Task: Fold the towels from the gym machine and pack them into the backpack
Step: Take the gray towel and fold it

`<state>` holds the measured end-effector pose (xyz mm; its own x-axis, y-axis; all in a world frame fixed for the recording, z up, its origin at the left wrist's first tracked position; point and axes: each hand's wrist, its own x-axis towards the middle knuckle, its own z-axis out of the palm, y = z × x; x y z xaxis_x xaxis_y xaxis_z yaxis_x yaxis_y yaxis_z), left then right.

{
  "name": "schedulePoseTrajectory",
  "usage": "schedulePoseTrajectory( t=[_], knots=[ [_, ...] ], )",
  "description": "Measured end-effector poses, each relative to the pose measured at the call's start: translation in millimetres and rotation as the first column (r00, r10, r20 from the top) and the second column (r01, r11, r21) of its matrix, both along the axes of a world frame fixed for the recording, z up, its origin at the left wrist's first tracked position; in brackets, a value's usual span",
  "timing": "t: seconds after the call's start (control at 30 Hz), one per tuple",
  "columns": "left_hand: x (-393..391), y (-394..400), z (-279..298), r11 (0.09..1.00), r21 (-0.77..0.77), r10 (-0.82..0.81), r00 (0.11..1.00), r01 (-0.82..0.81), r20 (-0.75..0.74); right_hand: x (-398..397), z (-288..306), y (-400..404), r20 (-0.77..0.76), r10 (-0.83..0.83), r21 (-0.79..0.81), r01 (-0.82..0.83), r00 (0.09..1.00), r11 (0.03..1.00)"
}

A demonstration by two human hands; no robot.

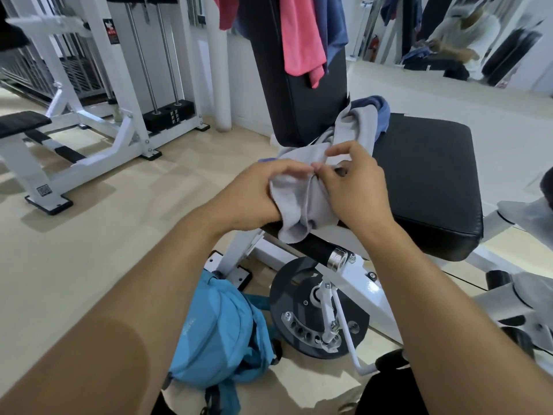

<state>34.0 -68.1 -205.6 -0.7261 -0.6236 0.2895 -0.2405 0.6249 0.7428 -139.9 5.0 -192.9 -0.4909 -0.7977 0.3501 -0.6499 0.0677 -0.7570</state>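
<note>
**Grey towel gripped in both hands at the seat pad's front corner**

Landmark throughout: the black seat pad (431,181) of the gym machine, serving here as the surface.

Left hand (257,199), just off the pad's near-left corner, curled round a bunched part of the grey towel (296,202), fingers wrapped over the cloth. Right hand (350,187), directly above that same corner, pinching the towel's upper edge between thumb and fingertips, remaining fingers bent. Hands almost touching, with the cloth gathered between them.

Lower end of the grey towel hanging down past the pad's front edge, over the black roller bar (317,248) beneath it. Rest of the grey towel trailing up and away across the pad's far-left corner, draped against the upright black backrest (299,94).

Blue towel (380,112) lying crumpled at the pad's far-left edge, partly under the grey one. Pink towel (299,40) hanging over the backrest, above and behind the pad, with another blue cloth (332,25) draped just beside it.

Light blue backpack (218,336) on the floor, below and to the near left of the pad, leaning by the machine's round weight disc (299,298). Whether zipped or unzipped: cannot tell.

Farther left of the pad, a white weight-stack machine (125,94) standing on the pale floor (89,235).
</note>
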Motion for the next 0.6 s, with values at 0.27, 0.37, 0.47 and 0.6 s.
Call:
schedulePoseTrajectory(
  t=[0.27, 0.37, 0.47, 0.6],
  knots=[
    [-10, 19, 11, 0.909, 0.416, -0.003, 0.997, 0.033, -0.071, 18, 21, 20, 0.294, 0.363, -0.216, -0.308, 0.884, 0.927],
    [-15, 22, 5, 0.938, 0.314, 0.198, 0.969, -0.145, -0.145, 9, 20, 20, 0.33, 0.37, -0.234, -0.304, 0.869, 0.923],
    [-10, 22, 7, 0.923, 0.351, 0.254, 0.935, -0.158, -0.246, -17, 8, 19, -0.018, 0.277, 0.11, -0.273, 0.961, 0.956],
    [-4, 26, 15, 0.833, 0.55, 0.143, 0.933, 0.068, -0.331, -32, -11, 14, -0.427, 0.219, 0.232, -0.128, 0.877, 0.964]
  ],
)
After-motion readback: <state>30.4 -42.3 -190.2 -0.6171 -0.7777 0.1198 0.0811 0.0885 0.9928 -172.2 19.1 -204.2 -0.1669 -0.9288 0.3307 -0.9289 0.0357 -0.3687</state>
